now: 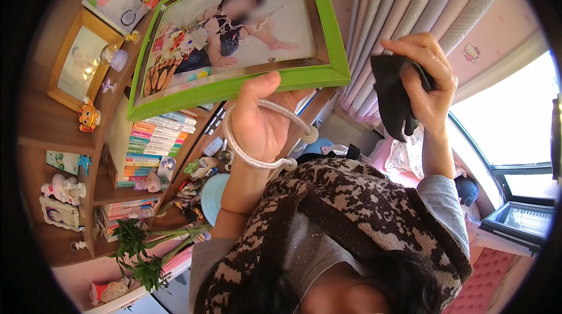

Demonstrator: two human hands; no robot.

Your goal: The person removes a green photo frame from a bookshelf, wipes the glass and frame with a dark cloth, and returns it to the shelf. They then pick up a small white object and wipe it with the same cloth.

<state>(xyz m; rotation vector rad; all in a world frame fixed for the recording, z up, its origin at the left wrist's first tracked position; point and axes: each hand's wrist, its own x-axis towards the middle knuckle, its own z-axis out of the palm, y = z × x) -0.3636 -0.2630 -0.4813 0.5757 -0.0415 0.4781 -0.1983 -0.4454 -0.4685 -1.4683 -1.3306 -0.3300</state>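
My left hand (263,127) grips the lower edge of a bright green picture frame (246,84), its thumb on the front and its fingers mostly hidden behind. A photo of a small child in a dark cap, lying beside flowers, fills the frame, which is tilted. Around my left wrist sits a silvery braided bangle (232,138). Raised to the right of the frame, my right hand (428,76) pinches a folded black cloth (388,94), which hangs down and does not touch the frame.
Wooden shelves (57,136) at left carry a wooden picture frame (61,74), figurines and books (153,138). Below them are a potted plant's leafy stems (136,243) and a light-blue round object (215,197). Pleated curtains (395,6) hang behind my right hand, near a bright window (505,120).
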